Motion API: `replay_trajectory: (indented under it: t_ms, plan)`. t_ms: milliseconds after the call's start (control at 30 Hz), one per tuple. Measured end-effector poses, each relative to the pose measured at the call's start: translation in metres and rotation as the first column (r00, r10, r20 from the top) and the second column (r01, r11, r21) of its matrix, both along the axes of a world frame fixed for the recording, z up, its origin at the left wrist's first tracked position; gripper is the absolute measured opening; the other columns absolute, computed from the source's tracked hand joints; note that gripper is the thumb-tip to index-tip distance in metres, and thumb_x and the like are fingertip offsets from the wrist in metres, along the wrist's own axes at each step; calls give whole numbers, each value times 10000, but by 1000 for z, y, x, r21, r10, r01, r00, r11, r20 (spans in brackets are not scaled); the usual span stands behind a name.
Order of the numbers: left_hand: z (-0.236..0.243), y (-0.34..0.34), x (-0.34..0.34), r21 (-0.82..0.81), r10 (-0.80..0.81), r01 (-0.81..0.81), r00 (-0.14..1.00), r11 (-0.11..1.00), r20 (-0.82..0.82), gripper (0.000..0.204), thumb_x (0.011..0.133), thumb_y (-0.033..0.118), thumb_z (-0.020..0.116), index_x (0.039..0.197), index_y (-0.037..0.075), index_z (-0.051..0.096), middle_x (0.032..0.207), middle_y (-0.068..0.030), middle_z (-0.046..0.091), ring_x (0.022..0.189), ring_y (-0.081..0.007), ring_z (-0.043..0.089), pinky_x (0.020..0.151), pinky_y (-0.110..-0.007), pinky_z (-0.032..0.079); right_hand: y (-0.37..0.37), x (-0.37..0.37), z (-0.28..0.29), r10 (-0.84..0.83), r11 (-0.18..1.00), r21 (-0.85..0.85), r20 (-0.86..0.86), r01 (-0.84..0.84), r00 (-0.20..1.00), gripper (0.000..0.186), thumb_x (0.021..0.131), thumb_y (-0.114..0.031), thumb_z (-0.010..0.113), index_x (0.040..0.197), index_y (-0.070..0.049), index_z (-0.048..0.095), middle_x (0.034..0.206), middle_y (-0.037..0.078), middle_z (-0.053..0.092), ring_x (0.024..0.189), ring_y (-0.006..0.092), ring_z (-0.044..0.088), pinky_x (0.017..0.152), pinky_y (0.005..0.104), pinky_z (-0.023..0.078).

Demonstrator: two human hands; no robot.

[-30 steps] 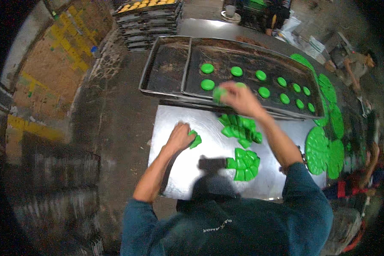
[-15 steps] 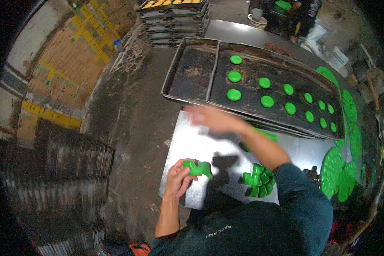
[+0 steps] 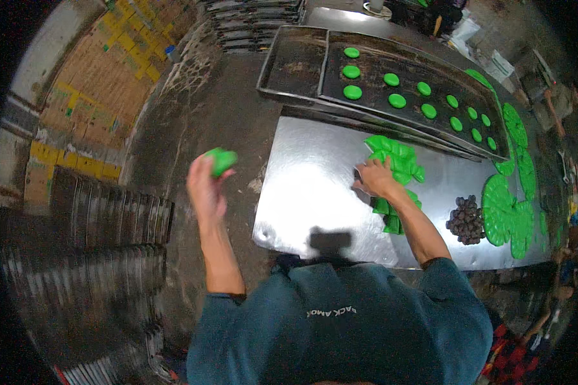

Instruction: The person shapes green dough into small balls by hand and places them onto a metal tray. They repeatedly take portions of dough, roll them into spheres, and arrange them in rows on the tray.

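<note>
My left hand [image 3: 205, 189] is raised past the left edge of the steel table [image 3: 305, 167], gripping a soft green lump [image 3: 220, 160]. My right hand [image 3: 376, 178] has its fingers spread and bent at a pile of cut green dough pieces [image 3: 398, 157]; a second pile [image 3: 393, 220] lies beneath my forearm. Beyond them, a dark baking tray [image 3: 372, 86] bears several green dough discs in rows, beside a narrower tray [image 3: 292, 70] with no discs.
Dark brown balls [image 3: 465, 220] and wide green dough slabs [image 3: 498, 208] lie at right. Stacked trays stand behind [image 3: 250, 25] and at lower left [image 3: 90, 218]; flattened cardboard [image 3: 93, 90] is at left. Other people are at the top [image 3: 446, 16] and right [image 3: 549, 102].
My left hand has lifted off the table, leftward, with green dough. My right hand has moved from the tray down to the dough pile. The tray's left column has gained a disc.
</note>
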State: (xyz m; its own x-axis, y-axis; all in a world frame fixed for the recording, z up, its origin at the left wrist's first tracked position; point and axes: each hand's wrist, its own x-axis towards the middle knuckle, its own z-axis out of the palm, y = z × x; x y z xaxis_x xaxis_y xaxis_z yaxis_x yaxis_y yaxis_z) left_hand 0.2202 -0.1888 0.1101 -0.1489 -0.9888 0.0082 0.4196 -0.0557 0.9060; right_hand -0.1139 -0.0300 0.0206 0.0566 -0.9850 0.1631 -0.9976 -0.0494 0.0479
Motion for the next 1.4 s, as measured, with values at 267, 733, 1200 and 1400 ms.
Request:
replay_trajectory:
  t_ms: [267,733,1200,1400]
  plan:
    - [13,75,-115,-88,-285,333,894,939,346,296,961,243,497,851,-8,610,703,-42,619,589,-94,572,497,-281,458,-4,113,91,-38,913,-52,976,404,212,291,856,-184,626,1042,41,630,902,106,681,803,151,613,733,280,482]
    - [-62,176,-240,246,-591,617,787,748,-178,194,957,153,492,917,-13,585,792,-32,595,671,-101,552,584,-255,460,119,27,77,-494,788,-178,389,590,777,373,871,-348,578,1088,-46,600,1043,97,613,963,188,565,775,401,442]
    - [-85,124,-229,344,-703,616,573,709,422,285,866,98,601,1108,-53,595,1104,-143,613,935,-209,617,855,-307,485,244,-235,-15,-685,623,275,-261,732,681,232,808,-213,540,937,-97,695,932,129,676,920,289,630,816,458,444]
    - [-91,152,-253,428,-646,662,734,615,-209,294,908,73,553,1158,-76,513,1082,-142,609,972,-213,608,902,-352,501,185,-146,28,-350,603,129,930,787,115,349,724,-174,730,1033,-63,610,810,96,645,771,240,618,724,317,493]
